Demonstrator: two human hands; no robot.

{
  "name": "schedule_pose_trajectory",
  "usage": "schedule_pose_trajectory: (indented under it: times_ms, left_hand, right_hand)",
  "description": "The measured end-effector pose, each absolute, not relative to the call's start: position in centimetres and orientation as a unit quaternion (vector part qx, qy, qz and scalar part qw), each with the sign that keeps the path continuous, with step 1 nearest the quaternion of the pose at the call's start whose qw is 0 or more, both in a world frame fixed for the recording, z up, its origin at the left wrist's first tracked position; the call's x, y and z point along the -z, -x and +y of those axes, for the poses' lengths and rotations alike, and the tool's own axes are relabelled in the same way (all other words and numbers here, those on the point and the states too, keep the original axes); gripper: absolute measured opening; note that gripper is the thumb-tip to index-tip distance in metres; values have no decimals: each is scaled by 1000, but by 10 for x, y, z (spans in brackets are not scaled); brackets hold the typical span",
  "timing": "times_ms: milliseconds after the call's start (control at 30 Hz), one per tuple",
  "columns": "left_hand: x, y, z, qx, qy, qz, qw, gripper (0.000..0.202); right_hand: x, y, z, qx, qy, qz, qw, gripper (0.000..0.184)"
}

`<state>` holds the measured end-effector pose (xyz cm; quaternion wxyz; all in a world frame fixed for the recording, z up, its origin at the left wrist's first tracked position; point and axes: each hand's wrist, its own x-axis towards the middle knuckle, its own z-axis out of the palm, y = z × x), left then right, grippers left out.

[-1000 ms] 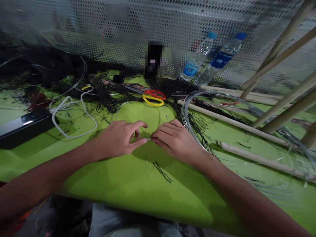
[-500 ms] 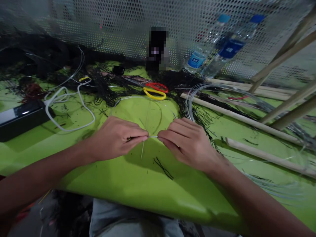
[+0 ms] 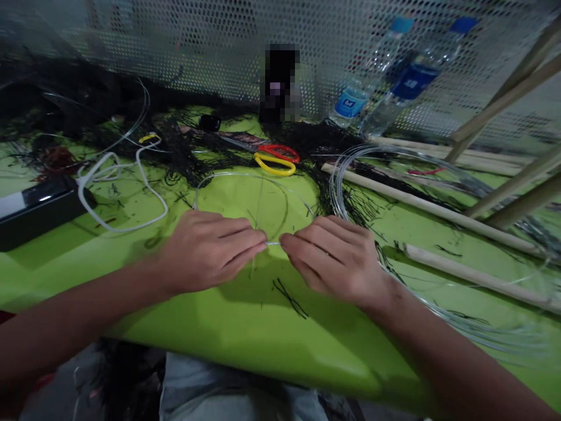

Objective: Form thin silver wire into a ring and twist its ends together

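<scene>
My left hand (image 3: 210,248) and my right hand (image 3: 335,257) meet over the green table (image 3: 245,333), both pinched on a thin clear wire loop (image 3: 239,178). The loop arcs away from my fingers toward the scissors. Fingertips of both hands almost touch at the wire's near point, where a short stretch of wire shows between them. A loose wire end sticks up from that spot.
Red and yellow scissors (image 3: 274,161) lie behind the loop among black fibre strands (image 3: 184,155). A wire coil (image 3: 350,175) and wooden sticks (image 3: 438,210) lie at right. Two water bottles (image 3: 381,76) lean on a perforated panel. White cable (image 3: 123,181) and a black box (image 3: 39,210) at left.
Both hands stayed pinched together on the wire; the left fingers closed flatter and the loose wire end swung from pointing down to pointing up.
</scene>
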<state>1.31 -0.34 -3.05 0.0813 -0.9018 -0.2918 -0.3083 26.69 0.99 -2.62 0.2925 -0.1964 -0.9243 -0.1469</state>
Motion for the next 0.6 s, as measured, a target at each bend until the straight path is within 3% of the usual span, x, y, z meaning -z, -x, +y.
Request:
schedule_pose_trajectory:
  times_ms: [233,367,500,600]
  left_hand:
    - [28,-17,-10,259,916,-306,10,22]
    - [22,-6,4,196,932,-304,-19,29]
    - [14,15,34,155,909,-378,-83,43]
    - [18,21,47,187,828,-508,-150,49]
  right_hand:
    - [28,-261,8,-10,217,-931,292,9]
    - [19,-266,7,-76,226,-949,207,17]
    - [10,-277,9,-175,230,-949,129,18]
    - [10,-280,9,-141,227,-955,131,20]
